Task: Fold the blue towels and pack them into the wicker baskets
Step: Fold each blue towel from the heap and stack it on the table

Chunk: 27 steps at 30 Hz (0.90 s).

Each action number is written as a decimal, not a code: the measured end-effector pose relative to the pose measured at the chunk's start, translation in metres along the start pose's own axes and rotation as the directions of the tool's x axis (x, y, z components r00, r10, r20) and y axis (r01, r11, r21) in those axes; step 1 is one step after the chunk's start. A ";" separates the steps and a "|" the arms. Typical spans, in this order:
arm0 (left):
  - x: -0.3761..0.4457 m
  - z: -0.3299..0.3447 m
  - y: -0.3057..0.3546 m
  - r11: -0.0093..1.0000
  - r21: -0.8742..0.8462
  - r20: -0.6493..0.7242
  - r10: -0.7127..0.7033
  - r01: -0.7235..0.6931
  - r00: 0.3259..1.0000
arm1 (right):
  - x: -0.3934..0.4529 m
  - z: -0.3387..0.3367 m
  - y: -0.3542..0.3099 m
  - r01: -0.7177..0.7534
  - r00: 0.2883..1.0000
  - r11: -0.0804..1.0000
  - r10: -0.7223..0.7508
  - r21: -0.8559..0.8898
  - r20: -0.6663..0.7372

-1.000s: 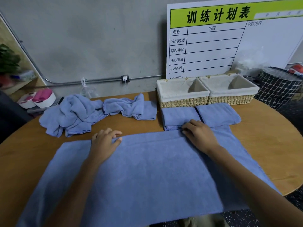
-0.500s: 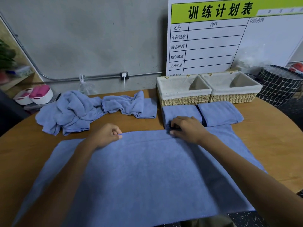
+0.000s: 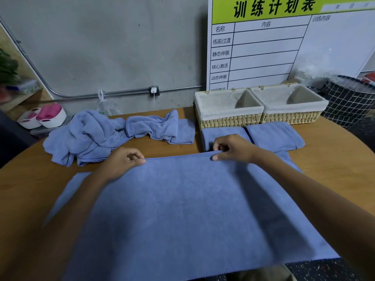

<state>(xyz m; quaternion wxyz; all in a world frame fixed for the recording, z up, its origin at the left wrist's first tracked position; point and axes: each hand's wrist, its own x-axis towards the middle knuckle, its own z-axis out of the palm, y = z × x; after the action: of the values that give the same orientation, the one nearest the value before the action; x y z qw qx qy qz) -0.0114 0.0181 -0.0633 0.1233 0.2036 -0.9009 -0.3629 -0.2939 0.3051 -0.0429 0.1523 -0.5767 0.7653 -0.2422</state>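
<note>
Step in hand: folding the spread blue towel [image 3: 182, 209], which lies flat on the round wooden surface [image 3: 334, 159] in front of the person, its near edge hanging off the surface's front. Left hand [image 3: 121, 163] pinches the towel's far edge between thumb and curled fingers; right hand [image 3: 233, 149] pinches the same far edge further right, thumb under, fingers on top. The edge between the two hands looks taut and slightly raised.

Two folded towels [image 3: 274, 136] sit side by side just beyond the right hand, right in front of the two wicker baskets [image 3: 231, 120], not yet packed. Both baskets have cloth liners and look empty from this angle. A pile of unfolded blue towels [image 3: 91, 136] lies at the surface's far left, well apart from the baskets.

Judgement: early-to-mid task; two folded, one in progress, pile left, nothing packed.

Next move likely calls for lifting the far edge with both hands together and bringing it toward the near edge, keeping corners aligned. The overhanging part could drag or slip off. Right hand is close to the folded towels, so avoid nudging them.
</note>
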 end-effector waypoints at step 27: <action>-0.020 -0.033 -0.009 0.952 0.290 -0.233 0.168 -0.097 0.958 | -0.028 -0.036 0.029 0.140 0.925 0.987 -0.160 -0.083 -0.344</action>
<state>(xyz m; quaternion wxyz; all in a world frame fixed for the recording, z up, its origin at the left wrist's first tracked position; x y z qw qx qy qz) 0.0211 0.0016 -0.0474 0.2329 0.2024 -0.9309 -0.1957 -0.3278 0.3455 -0.0299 -0.0213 -0.5854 0.7403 -0.3299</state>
